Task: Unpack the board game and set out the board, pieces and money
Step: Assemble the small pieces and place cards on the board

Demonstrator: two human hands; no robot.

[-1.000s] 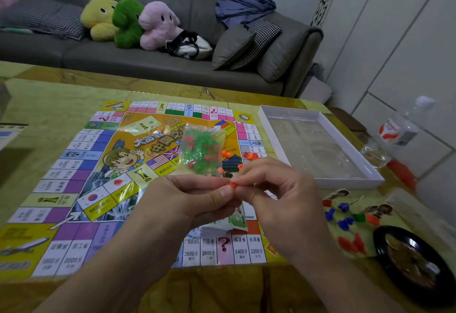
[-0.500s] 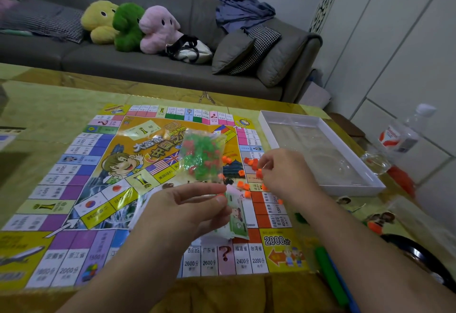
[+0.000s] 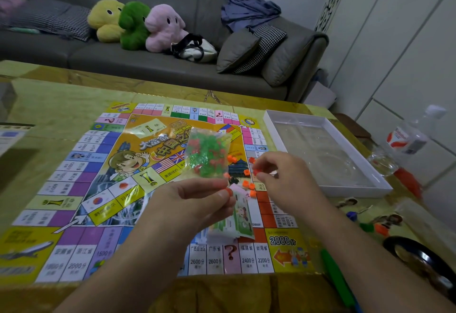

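Under our hands lies the board (image 3: 103,177), spread flat on the desk (image 3: 49,95), and from the head view we see plenty going on. Our left hand (image 3: 192,204) pinches a small red piece (image 3: 229,192) between thumb and fingertips, hovering over the near middle of the board. Our right hand (image 3: 283,177), just beside it, pinches an orange piece (image 3: 256,171) at its fingertips. Just beyond the left hand sits a clear bag of pieces (image 3: 207,155), stuffed with green and red bits; whether that hand also touches the bag, we cannot tell. Between the two hands, loose orange pieces (image 3: 248,185) are scattered on the board. Below the left hand's fingers rests a stack of paper money (image 3: 237,221). Beyond the right hand lies the open white box tray (image 3: 370,179). Out past the right wrist we spot coloured pawns (image 3: 370,224) on the desk, a dark round dish (image 3: 424,261) near them, and a plastic bottle (image 3: 404,140) further off. Beyond everything, a grey sofa (image 3: 148,61) carries three plush toys (image 3: 138,24).
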